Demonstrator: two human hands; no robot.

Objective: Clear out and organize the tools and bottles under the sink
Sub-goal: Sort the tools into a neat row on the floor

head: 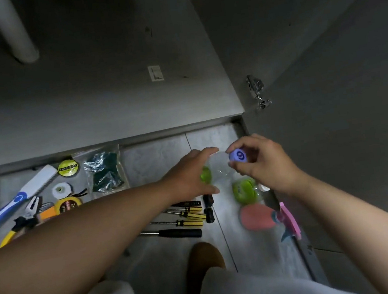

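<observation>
Currently left hand [190, 179] grips green-liquid bottle [217, 168], right hand [265, 165] pinches purple cap [237, 155]

I am reading a dark "6", or "9" the other way up, on the purple cap [238, 155], at 3 o'clock of the clear bottle [216, 168]. Well apart at 9 o'clock, I am making out "TAPE" on the yellow-green tape roll [68, 167]. The yellow roll [68, 204] at 6 o'clock of it is showing print too blurred to read.
</observation>
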